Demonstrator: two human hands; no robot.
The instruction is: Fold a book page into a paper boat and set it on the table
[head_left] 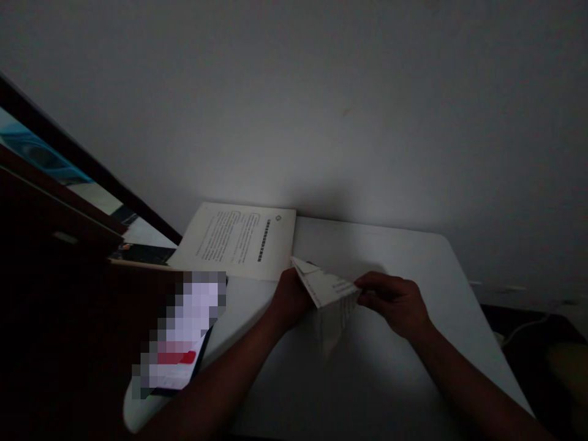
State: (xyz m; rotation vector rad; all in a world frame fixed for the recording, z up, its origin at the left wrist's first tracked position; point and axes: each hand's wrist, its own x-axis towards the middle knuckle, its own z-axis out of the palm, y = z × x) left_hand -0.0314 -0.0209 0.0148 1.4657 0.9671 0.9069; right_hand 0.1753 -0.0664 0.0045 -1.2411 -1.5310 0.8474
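Left hand [289, 298] near right hand [399, 304], closed.

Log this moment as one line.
left hand: holds folded printed white paper | right hand: pinches its edge | printed white booklet behind, on white table

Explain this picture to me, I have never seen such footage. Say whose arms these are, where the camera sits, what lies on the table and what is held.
No machine here: both arms belong to one person, and the single camera sits on that person's head, looking down. The left hand and right hand hold a folded paper between them, above a white table. On the table lie a printed booklet by the wall and, at the left, a blurred-out screen, probably a phone.
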